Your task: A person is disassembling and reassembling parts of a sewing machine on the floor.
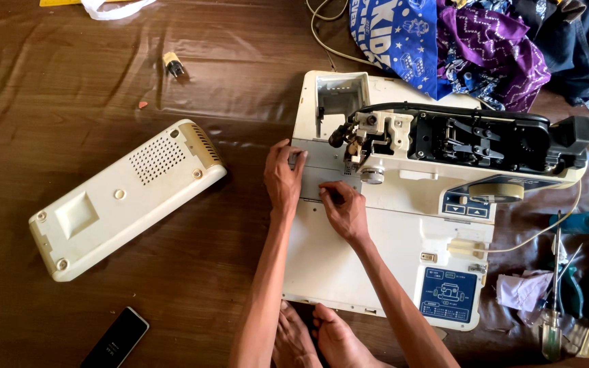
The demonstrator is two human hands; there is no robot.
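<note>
A cream sewing machine (403, 225) lies on the brown floor with its top cover off, so the black inner mechanism (485, 140) shows. My left hand (282, 178) rests on the left edge of the machine bed, fingers curled over the metal plate beside the needle area (359, 153). My right hand (343, 208) presses its fingertips on the bed just below that plate, close to the left hand. Whether it holds anything small, I cannot make out. My bare feet (315, 337) lie under the machine's near edge.
The removed cream cover (121, 197) lies to the left. A black phone (115, 339) sits at the bottom left and a small plug (173, 65) at the top. Piled fabrics (485, 41) lie at the top right. Screwdrivers (553, 320) and an oil bottle (584, 221) lie at the right.
</note>
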